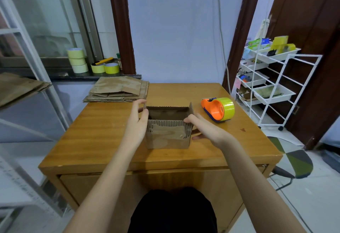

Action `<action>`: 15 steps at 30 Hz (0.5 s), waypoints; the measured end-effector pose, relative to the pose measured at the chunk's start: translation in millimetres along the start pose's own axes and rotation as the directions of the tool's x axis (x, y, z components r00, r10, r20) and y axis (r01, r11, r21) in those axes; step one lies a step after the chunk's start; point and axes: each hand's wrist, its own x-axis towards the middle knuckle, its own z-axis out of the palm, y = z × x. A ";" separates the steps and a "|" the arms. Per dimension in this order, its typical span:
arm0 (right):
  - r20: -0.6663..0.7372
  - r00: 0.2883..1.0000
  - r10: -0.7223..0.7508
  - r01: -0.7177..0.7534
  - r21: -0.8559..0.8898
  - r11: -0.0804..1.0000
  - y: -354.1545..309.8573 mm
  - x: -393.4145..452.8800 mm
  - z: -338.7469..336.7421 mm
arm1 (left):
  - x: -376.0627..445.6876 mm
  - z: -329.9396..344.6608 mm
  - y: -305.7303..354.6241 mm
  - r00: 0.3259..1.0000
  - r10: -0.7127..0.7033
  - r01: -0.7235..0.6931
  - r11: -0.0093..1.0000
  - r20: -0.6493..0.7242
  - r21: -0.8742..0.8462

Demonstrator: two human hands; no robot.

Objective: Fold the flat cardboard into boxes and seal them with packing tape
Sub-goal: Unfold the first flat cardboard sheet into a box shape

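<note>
On the wooden table stands a brown corrugated cardboard box, squared up but open-topped. Left hand and right hand grip its sides. Orange tape dispenser waits nearby; flat cardboard stack remains unfolded.

Bare forearms, sleeveless to the frame edge; black garment below.

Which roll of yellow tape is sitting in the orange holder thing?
The yellow tape roll on the wooden table, right of the cardboard box, sits in the orange dispenser. The other rolls are loose on the windowsill.
</note>
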 end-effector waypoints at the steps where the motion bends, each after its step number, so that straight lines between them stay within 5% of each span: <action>1: 0.009 1.000 -0.003 0.003 -0.001 1.000 0.2 -0.6 -1.1 | 1.4 -0.7 1.0 0.999 0.017 -0.018 0.999 0.027 0.032; 8: 0.053 0.998 -0.027 0.027 -0.006 1.000 4.2 -5.8 -3.8 | 14.2 -13.1 5.2 0.941 -0.133 0.059 0.970 0.313 0.235; 15: 0.072 0.997 -0.024 0.028 -0.058 0.998 7.1 -8.9 -4.9 | 8.7 -5.1 8.8 0.963 -0.037 -0.052 0.947 0.267 0.318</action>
